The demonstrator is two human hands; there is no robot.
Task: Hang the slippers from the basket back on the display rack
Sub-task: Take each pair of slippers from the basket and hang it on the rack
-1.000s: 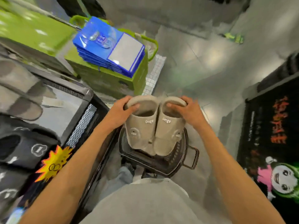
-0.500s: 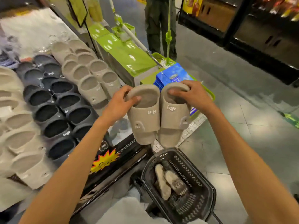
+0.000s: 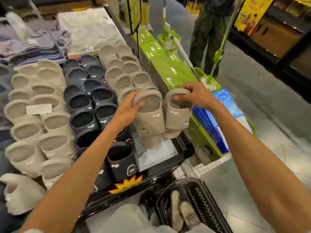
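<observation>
Beige slippers (image 3: pixel 149 118), two: one gripped by left hand (image 3: pixel 128 107), one by right hand (image 3: pixel 196 95); two more in basket (image 3: pixel 204 197).

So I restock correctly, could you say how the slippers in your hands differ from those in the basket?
The held slippers are upright, gripped by the left hand and right hand; the basket slippers lie flat, untouched. The held slippers show their openings; the basket slippers seemingly show soles. Both pairs look beige.
</observation>
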